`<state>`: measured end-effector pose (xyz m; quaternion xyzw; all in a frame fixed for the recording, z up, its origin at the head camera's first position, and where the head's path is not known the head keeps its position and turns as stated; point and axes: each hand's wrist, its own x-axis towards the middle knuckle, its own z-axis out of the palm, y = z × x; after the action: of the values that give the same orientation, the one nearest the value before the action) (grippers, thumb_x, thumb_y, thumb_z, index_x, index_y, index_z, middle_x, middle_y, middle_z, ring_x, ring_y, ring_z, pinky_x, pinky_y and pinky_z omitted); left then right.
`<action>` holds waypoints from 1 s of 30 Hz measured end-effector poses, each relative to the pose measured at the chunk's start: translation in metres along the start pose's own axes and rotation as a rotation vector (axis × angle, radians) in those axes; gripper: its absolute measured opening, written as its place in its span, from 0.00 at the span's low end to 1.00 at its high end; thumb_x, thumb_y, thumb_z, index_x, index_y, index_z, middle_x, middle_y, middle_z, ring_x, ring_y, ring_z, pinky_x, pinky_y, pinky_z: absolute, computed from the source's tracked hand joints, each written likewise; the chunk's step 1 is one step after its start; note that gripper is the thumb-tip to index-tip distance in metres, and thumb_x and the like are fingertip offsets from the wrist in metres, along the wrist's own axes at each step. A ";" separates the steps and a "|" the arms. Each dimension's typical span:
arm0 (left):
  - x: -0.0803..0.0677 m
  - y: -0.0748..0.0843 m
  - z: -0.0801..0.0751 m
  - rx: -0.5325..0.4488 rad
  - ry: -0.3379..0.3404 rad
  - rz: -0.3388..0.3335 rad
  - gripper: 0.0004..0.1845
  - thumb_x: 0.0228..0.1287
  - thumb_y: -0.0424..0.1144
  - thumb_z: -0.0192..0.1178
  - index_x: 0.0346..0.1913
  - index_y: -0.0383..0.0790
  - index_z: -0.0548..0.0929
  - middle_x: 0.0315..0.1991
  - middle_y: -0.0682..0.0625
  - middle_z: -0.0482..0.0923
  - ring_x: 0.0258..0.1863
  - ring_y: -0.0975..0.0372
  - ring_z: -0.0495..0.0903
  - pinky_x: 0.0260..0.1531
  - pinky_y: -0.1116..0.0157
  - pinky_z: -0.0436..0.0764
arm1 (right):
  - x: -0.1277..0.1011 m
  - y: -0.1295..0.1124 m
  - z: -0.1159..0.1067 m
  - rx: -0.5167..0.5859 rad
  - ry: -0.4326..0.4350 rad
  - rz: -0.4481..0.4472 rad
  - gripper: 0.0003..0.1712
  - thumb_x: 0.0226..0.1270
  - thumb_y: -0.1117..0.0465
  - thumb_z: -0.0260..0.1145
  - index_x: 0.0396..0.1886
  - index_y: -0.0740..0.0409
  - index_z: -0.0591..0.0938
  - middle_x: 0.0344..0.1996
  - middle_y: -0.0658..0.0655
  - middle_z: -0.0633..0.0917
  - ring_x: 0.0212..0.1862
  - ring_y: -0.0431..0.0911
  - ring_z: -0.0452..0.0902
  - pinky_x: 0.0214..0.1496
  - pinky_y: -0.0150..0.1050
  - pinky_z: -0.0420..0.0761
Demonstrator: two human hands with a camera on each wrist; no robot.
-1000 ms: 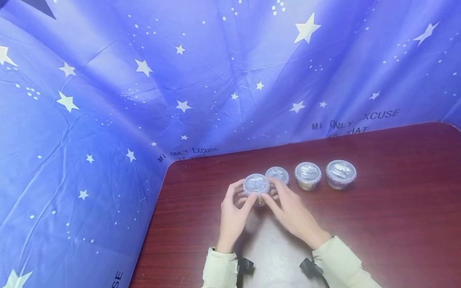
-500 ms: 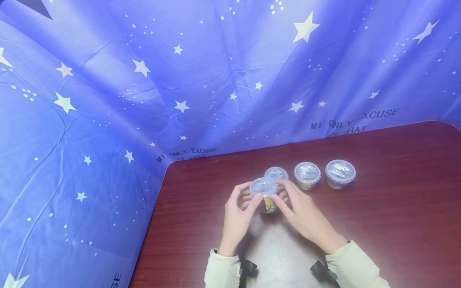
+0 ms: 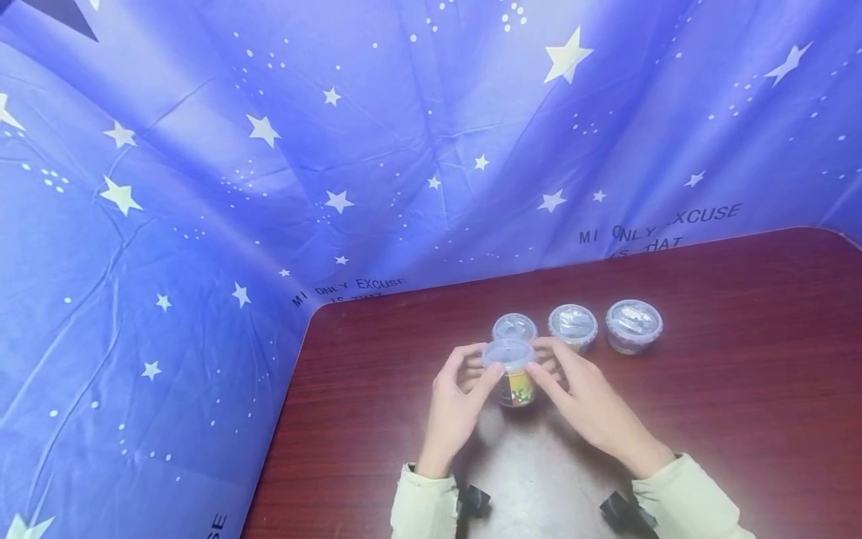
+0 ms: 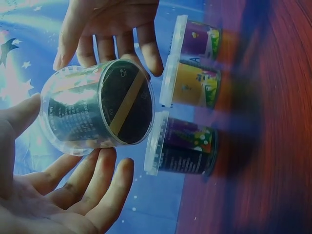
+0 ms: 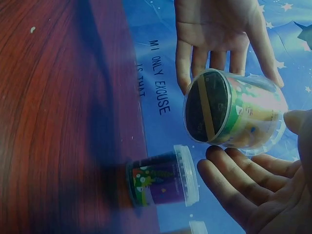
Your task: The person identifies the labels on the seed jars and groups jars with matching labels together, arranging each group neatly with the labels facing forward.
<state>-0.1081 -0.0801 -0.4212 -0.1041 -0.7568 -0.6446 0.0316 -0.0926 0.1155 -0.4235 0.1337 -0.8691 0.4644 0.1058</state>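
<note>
Hands meet around one small clear plastic cup [image 3: 515,374] with a snap-on lid, held up off the worktop [image 3: 741,419], just in front of the other three. The left hand [image 3: 458,408] has its thumb on the near side under the lid rim and its fingers [image 4: 97,185] loosely curved round the far side, so it's more of a cradle than a squeeze. The right hand [image 3: 592,408] mirrors that from the other side, fingertips [image 5: 229,190] on the cup wall and thumb near the lid. Neither hand is clenched; the fingers are about half open, just wide enough to hug the cup.

In both wrist views you see the cup's dark bottom with a pale stripe across it, so nothing is under it and the grip from both sides is what carries it. It looks upright from the head view, lid on top, colourful label facing the person.

Behind it three more lidded cups sit in a row on the worktop: the nearest cup [image 3: 515,327] right behind the held one, a middle cup [image 3: 572,327], and a far-right cup [image 3: 634,326]. Lined up like that they stay out of the way. Starry blue cloth [image 3: 202,187] drapes behind and to the left.
</note>
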 end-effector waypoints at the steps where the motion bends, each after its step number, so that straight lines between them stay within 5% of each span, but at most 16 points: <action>1: 0.000 0.000 0.001 -0.003 -0.003 -0.004 0.18 0.65 0.41 0.67 0.56 0.43 0.81 0.44 0.44 0.84 0.44 0.57 0.85 0.48 0.64 0.85 | 0.000 0.001 -0.001 -0.001 -0.002 0.003 0.19 0.77 0.53 0.57 0.61 0.56 0.73 0.39 0.47 0.85 0.41 0.39 0.81 0.45 0.37 0.84; 18: 0.002 0.000 0.015 0.026 0.005 -0.031 0.18 0.67 0.45 0.64 0.57 0.44 0.83 0.42 0.46 0.87 0.42 0.59 0.86 0.46 0.67 0.84 | -0.003 0.008 -0.005 0.050 -0.032 0.059 0.18 0.79 0.51 0.53 0.61 0.51 0.71 0.44 0.50 0.86 0.47 0.44 0.82 0.50 0.45 0.84; 30: 0.003 0.000 0.017 0.007 -0.032 -0.050 0.17 0.68 0.44 0.62 0.57 0.43 0.83 0.43 0.44 0.87 0.40 0.60 0.86 0.45 0.67 0.85 | -0.004 0.010 -0.006 0.086 -0.015 0.043 0.18 0.78 0.54 0.55 0.61 0.54 0.71 0.43 0.52 0.86 0.45 0.44 0.84 0.48 0.40 0.85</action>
<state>-0.1096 -0.0629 -0.4232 -0.0954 -0.7618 -0.6408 0.0040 -0.0922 0.1261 -0.4295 0.1230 -0.8516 0.5026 0.0835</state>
